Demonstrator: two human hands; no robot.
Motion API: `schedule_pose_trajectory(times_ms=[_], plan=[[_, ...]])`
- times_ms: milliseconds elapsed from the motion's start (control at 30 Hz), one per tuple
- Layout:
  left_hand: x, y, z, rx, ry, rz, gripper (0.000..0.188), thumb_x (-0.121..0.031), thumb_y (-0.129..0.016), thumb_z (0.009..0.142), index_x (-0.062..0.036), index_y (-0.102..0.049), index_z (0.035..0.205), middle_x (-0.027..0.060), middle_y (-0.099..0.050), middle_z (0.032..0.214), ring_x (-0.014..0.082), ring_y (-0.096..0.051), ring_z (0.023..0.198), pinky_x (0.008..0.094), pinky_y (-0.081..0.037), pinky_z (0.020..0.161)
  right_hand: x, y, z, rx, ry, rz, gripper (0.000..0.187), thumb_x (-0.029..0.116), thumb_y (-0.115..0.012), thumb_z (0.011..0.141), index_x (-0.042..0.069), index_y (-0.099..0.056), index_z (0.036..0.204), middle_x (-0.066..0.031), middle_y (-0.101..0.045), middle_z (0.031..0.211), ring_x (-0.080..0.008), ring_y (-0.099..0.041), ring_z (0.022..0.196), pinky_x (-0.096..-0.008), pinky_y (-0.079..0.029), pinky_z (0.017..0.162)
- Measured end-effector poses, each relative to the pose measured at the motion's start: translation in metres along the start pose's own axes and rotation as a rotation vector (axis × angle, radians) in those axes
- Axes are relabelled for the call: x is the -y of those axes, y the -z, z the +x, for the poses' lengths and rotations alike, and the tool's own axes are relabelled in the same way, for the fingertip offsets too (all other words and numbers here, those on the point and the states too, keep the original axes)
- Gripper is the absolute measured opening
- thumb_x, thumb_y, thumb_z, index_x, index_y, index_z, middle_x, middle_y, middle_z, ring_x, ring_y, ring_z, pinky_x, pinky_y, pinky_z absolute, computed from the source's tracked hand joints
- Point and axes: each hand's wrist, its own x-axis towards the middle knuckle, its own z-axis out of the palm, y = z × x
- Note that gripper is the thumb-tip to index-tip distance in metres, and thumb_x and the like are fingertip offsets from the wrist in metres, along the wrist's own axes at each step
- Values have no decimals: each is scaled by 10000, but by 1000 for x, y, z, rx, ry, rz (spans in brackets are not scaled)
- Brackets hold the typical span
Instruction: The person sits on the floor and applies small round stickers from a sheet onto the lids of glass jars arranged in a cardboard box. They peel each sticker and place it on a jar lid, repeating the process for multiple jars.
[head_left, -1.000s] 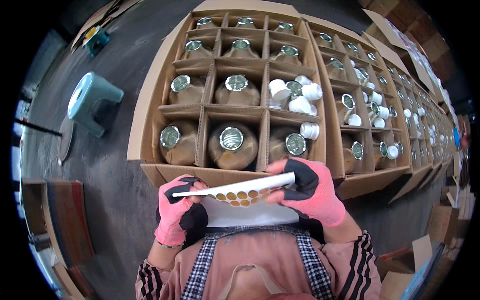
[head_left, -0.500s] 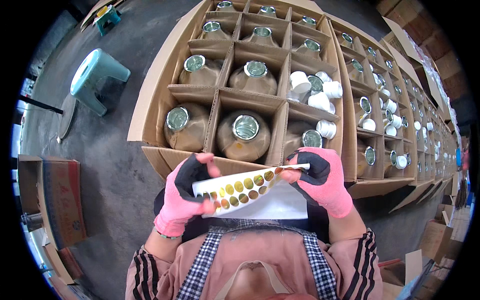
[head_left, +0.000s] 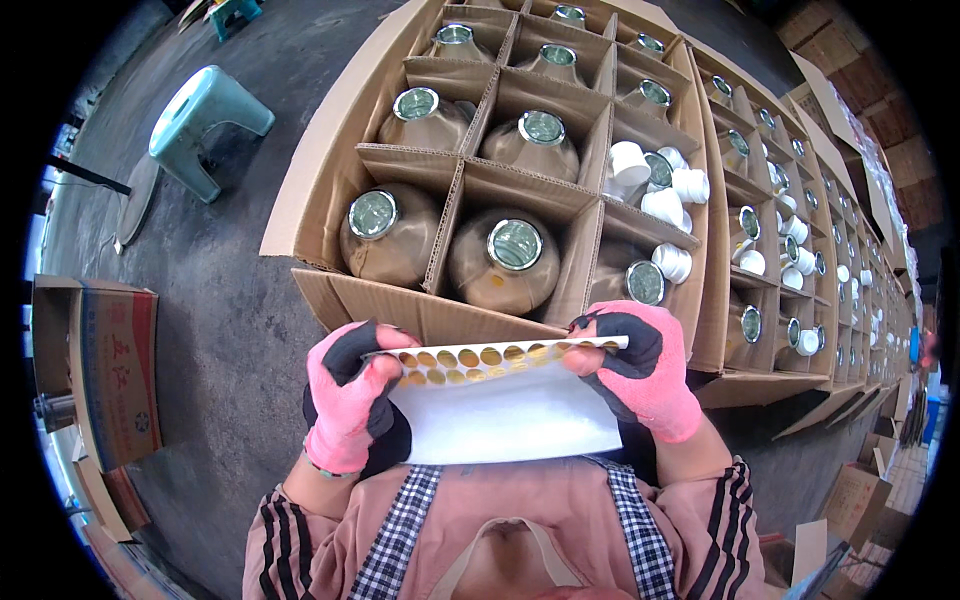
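Note:
A white sheet [head_left: 500, 415] with rows of round gold stickers [head_left: 468, 357] is stretched between my hands, over my lap. My left hand [head_left: 352, 392], in a pink and black glove with bare fingertips, pinches its left end. At the other end my right hand [head_left: 640, 368], gloved alike, grips the sheet where its top edge is rolled over. Just beyond my hands stands an open cardboard box [head_left: 420, 305] with cardboard dividers. Each visible compartment holds a round glass jar; the nearest are one jar [head_left: 505, 262] in the middle and another jar [head_left: 385, 240] at left.
White caps [head_left: 665, 205] lie among the jars on the box's right side. More divided boxes [head_left: 765, 270] of jars and caps run off to the right. At left are a light blue stool [head_left: 205, 120] and a printed carton [head_left: 118, 370] on the dark floor.
My left hand has closed on the sheet's left end, and the sheet is now pulled straighter, with more of its blank white part showing. The boxes have shifted slightly rightward in view.

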Motion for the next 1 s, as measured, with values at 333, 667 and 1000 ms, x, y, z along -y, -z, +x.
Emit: schedule_pose_trajectory(times_ms=[333,667,1000], plan=[[7,-8,10,158,70,-210,350,-262,-726,626,31,-603,773,69,-556,826,163,-513,755,273,-395,696,4,3,10,86,82,-51,161,54,-688,660,-7,-572,753,-97,-563,674,-171,-550,608,-260,-434,581],[-3,-12,5,-73,-4,68,243,-188,-575,782,44,-598,851,-18,-537,693,38,-424,616,165,-328,554,6,3,11,153,4,-113,184,49,-696,640,4,-584,779,-88,-566,663,-166,-545,606,-260,-432,583],[1,-10,11,41,72,-172,333,-166,-732,600,40,-603,828,35,-571,748,94,-516,674,208,-396,599,-6,8,15,118,142,-44,189,-6,-648,639,17,-609,822,-93,-589,724,-181,-552,599,-251,-430,576]])
